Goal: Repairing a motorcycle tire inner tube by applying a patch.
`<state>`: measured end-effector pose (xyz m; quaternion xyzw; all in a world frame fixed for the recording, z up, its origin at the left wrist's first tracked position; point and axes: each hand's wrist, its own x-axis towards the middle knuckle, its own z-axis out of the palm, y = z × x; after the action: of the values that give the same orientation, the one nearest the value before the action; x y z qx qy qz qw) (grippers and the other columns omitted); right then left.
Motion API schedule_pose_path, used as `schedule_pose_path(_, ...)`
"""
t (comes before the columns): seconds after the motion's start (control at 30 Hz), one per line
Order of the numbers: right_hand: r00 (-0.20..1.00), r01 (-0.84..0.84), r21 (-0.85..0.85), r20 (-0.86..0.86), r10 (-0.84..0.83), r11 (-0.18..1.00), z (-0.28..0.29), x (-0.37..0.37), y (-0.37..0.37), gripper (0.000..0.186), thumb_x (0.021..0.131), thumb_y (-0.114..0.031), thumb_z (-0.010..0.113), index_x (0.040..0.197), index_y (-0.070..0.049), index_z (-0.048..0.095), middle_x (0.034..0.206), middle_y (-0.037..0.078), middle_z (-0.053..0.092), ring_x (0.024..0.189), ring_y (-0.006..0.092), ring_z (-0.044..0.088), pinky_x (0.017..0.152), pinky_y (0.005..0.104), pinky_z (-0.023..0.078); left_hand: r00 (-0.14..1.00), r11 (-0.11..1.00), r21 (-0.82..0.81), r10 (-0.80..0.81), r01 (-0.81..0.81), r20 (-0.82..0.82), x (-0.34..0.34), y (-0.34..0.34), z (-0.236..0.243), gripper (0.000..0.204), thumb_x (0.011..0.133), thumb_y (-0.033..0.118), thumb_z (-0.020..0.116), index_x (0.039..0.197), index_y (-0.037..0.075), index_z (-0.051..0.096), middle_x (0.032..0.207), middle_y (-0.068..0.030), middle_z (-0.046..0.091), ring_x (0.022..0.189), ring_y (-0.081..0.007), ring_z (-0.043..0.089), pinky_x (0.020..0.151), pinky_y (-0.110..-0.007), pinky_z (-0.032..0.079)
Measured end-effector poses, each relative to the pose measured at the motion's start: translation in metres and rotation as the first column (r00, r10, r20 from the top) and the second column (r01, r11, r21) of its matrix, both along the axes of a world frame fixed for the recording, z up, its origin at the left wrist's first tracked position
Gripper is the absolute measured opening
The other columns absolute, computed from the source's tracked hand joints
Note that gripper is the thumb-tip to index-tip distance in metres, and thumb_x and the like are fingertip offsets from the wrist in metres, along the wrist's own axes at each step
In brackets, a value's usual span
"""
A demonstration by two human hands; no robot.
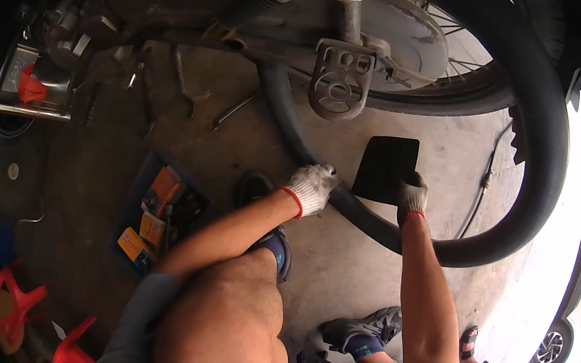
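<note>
A black inner tube (pixel 367 220) hangs in a large loop in front of the motorcycle's rear wheel. My left hand (pixel 312 187), in a white knit glove with a red cuff, is closed on the tube's lower left stretch. My right hand (pixel 413 197), gloved the same way with darkened fingers, grips a flat black sheet (pixel 386 167) by its lower right corner. The sheet is roughly rectangular and stands within the loop. Its material cannot be made out for certain.
Above are the motorcycle's metal footrest (pixel 342 81) and wheel (pixel 427 108). Wrenches (pixel 184 85) lie on the concrete floor, left of the tube. A blue crate (pixel 138 182) holds small boxes by my left forearm. At lower right sits another person wearing a sandal (pixel 468 342).
</note>
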<state>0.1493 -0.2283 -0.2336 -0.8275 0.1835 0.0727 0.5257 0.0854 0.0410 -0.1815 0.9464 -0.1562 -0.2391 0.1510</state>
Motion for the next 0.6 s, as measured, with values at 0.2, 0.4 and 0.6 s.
schedule_pose_path(0.2, 0.961, -0.218, -0.552, -0.267, 0.077, 0.805, -0.019, 0.006, 0.011, 0.047, 0.096, -0.033, 0.060, 0.137, -0.011, 0.059, 0.129, 0.018, 0.068, 0.117, 0.0372, 0.067, 0.099, 0.0464, 0.051, 0.992, 0.981, -0.144, 0.129, -0.128, -0.003, -0.015, 0.005, -0.020, 0.037, 0.087, 0.018, 0.067, 0.124, 0.011, 0.065, 0.122, -0.0153, 0.063, 0.111, -0.0343, 0.064, 0.097, -0.047, 0.053)
schedule_pose_path(0.4, 0.967, -0.253, -0.797, -0.215, 0.135, 0.549, 0.015, -0.004, 0.040, 0.082, 0.086, -0.035, 0.073, 0.155, -0.007, 0.038, 0.144, 0.026, 0.054, 0.131, 0.0435, 0.056, 0.109, 0.0496, 0.047, 0.948, 0.872, -0.376, 0.313, -0.313, -0.061, -0.049, 0.032, -0.010, 0.036, 0.095, 0.016, 0.062, 0.130, 0.010, 0.061, 0.132, -0.0157, 0.060, 0.121, -0.0367, 0.061, 0.103, -0.046, 0.051)
schedule_pose_path(0.6, 0.916, -0.401, -0.764, -0.331, 0.225, 0.506, 0.028, -0.001, 0.031, 0.080, 0.091, -0.033, 0.067, 0.161, -0.022, 0.032, 0.139, 0.029, 0.056, 0.125, 0.0452, 0.060, 0.104, 0.0535, 0.050, 0.675, 0.576, -0.634, 0.729, -0.516, 0.112, -0.144, 0.106, 0.004, 0.024, 0.097, 0.020, 0.063, 0.120, 0.012, 0.066, 0.117, -0.0153, 0.067, 0.112, -0.0363, 0.064, 0.098, -0.045, 0.051)
